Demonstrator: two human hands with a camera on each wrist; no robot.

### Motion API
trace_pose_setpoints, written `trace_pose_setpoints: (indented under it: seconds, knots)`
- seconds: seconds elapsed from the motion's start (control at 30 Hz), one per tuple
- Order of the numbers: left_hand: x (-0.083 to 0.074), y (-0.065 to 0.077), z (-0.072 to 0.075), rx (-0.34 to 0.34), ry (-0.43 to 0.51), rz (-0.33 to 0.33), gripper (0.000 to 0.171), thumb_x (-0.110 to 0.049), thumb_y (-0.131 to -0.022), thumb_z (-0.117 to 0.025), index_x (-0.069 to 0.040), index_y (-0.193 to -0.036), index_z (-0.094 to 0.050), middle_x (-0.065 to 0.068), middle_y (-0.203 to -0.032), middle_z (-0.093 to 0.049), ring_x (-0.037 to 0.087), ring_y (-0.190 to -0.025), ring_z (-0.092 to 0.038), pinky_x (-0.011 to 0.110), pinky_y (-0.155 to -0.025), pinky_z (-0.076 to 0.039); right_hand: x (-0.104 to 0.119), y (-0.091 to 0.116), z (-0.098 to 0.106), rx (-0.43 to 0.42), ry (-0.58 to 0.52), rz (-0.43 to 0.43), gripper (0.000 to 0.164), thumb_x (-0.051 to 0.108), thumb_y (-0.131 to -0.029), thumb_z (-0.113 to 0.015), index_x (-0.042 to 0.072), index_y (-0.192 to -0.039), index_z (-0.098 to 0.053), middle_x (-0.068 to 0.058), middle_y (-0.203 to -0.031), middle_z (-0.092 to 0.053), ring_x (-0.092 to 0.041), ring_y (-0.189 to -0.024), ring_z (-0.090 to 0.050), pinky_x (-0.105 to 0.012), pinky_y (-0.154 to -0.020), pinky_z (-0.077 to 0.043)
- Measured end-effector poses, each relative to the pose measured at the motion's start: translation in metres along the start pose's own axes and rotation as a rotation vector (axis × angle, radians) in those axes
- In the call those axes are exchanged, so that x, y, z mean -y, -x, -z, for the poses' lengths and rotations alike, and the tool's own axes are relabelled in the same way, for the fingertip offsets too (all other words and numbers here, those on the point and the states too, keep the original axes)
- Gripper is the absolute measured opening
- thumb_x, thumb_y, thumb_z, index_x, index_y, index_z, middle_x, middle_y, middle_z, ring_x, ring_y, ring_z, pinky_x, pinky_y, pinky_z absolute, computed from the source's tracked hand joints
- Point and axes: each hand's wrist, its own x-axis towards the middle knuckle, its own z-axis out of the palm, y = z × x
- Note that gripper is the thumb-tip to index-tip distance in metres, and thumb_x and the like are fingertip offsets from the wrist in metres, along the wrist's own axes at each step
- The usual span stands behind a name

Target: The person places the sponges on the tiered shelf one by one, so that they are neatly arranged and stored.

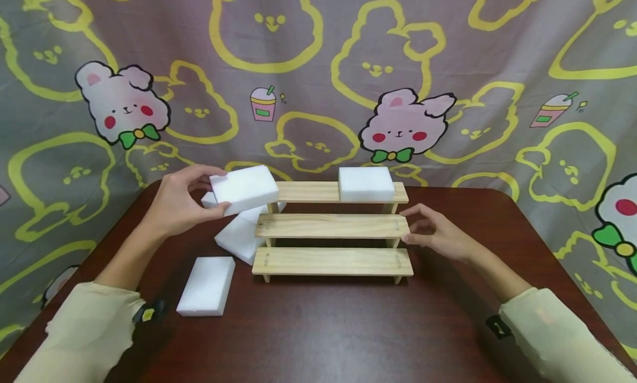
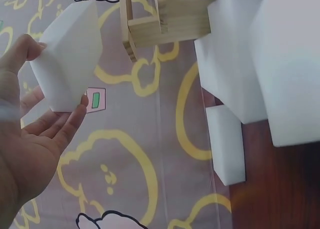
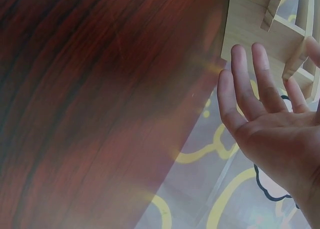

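Observation:
In my left hand (image 1: 181,198) I grip a white foam block (image 1: 246,189), thumb at its near edge and fingers at the far side. It is held up at the left end of the top step of a three-step wooden display stand (image 1: 330,226). The left wrist view also shows this block (image 2: 70,54) between thumb and fingers. At the stand's right side, my right hand (image 1: 438,234) has thumb and index finger at the end of the middle step, with the plank between them; its other fingers (image 3: 240,79) extend loosely. Another foam block (image 1: 365,184) sits on the top step's right end.
Left of the stand, several white foam blocks (image 1: 241,234) lie in a loose pile, partly hidden by the held one. A separate foam block (image 1: 206,286) lies flat nearer the front on the dark red-brown table (image 1: 328,328). A patterned curtain (image 1: 318,84) hangs behind the table.

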Motion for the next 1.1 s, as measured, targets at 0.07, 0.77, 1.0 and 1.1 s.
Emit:
trace_pose_setpoints:
  seconds: [0.07, 0.77, 1.0, 1.1]
  knots:
    - [-0.002, -0.002, -0.002, 0.002, 0.013, -0.006, 0.054, -0.004, -0.071, -0.090, 0.005, -0.120, -0.069, 0.025, -0.117, -0.070, 0.040, -0.090, -0.069, 0.002, -0.080, -0.043, 0.000, 0.000, 0.000, -0.001, 0.001, -0.002, 0.047, 0.009, -0.095, -0.075, 0.002, -0.135, -0.051, -0.016, -0.102, -0.069, -0.021, -0.091, -0.066, -0.034, -0.073, -0.054]
    - [-0.014, -0.022, -0.031, 0.047, 0.053, -0.036, 0.047, -0.003, -0.071, -0.091, 0.004, -0.114, -0.073, 0.020, -0.114, -0.071, 0.032, -0.090, -0.070, 0.006, -0.082, -0.046, 0.001, 0.000, 0.000, 0.008, -0.011, 0.012, 0.047, 0.008, -0.094, -0.075, 0.002, -0.134, -0.051, -0.019, -0.104, -0.067, -0.023, -0.092, -0.066, -0.036, -0.074, -0.055]
    - [-0.013, -0.029, -0.043, 0.068, 0.116, -0.023, 0.046, -0.002, -0.071, -0.089, 0.005, -0.113, -0.073, 0.021, -0.118, -0.070, 0.034, -0.090, -0.072, 0.007, -0.080, -0.048, 0.001, 0.000, 0.000, 0.000, 0.003, 0.015, 0.047, 0.008, -0.094, -0.076, 0.002, -0.134, -0.052, -0.019, -0.103, -0.067, -0.023, -0.091, -0.066, -0.035, -0.072, -0.054]
    - [-0.013, -0.032, -0.048, 0.071, 0.143, -0.028, 0.045, 0.001, -0.071, -0.089, 0.006, -0.113, -0.073, 0.021, -0.118, -0.069, 0.033, -0.090, -0.072, 0.007, -0.079, -0.050, 0.001, 0.001, 0.000, 0.000, 0.000, 0.011, 0.047, 0.009, -0.094, -0.076, 0.003, -0.134, -0.052, -0.018, -0.102, -0.067, -0.023, -0.091, -0.066, -0.036, -0.072, -0.054]
